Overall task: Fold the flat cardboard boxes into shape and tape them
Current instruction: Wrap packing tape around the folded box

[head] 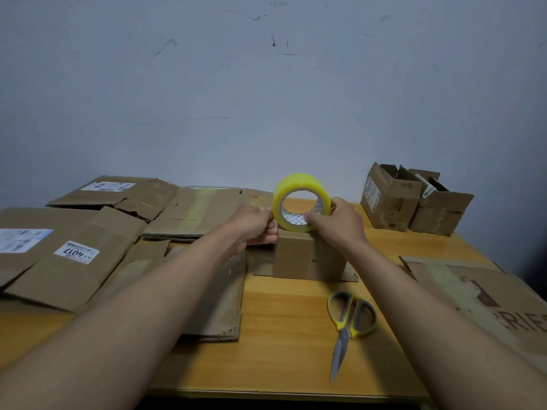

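A roll of yellow packing tape (301, 202) stands on edge on top of a small folded cardboard box (309, 257), which sits near the middle of the wooden table (284, 329). The right hand (340, 221) grips the roll from its 3 o'clock side, with fingers (310, 216) hooked into the core and the thumb over the outer rim. The left hand (254, 224) is at the roll's 9 o'clock side, its fingers curled and pinched at the edge of the roll; what exactly they pinch is too small to tell. The small box has its side flaps splayed flat on the table at its base.

At 6 o'clock from the box, a pair of scissors (347, 329) with grey and yellow handles lies closed, blades pointing toward the near table edge. From 8 to 11 o'clock, flattened cardboard boxes (88, 247) overlap in a loose spread, several carrying white shipping labels. At 4 o'clock, a large flat sheet of printed cardboard (488, 294) hangs past the right edge of the table. At 2 o'clock, in the far right corner, two assembled boxes (414, 202) stand together with their top flaps open, against a pale scuffed wall (266, 99).
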